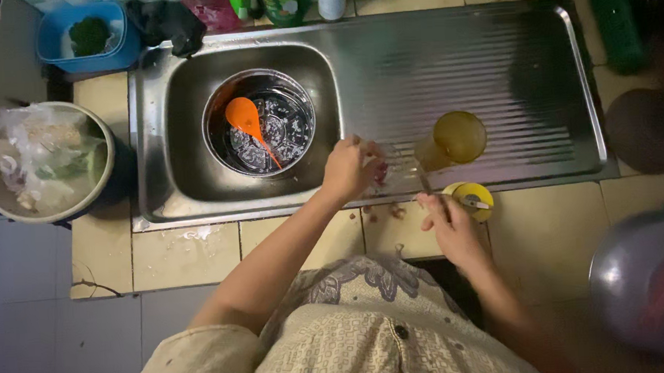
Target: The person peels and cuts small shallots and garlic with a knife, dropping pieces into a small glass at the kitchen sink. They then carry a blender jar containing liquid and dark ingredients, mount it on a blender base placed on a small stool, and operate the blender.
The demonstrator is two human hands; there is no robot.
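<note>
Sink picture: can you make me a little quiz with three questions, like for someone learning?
1. True or false: the orange spoon lies inside the metal pot in the sink.
2. Which thing stands on the ridged draining board? A) yellow cup B) blue tub C) white bowl
3. Fill in: the right hand holds a thin ____, beside the small yellow lid.

Key: 1 true. 2 A. 3 knife, it seems; the left hand grips something small and reddish at the sink's edge.
</note>
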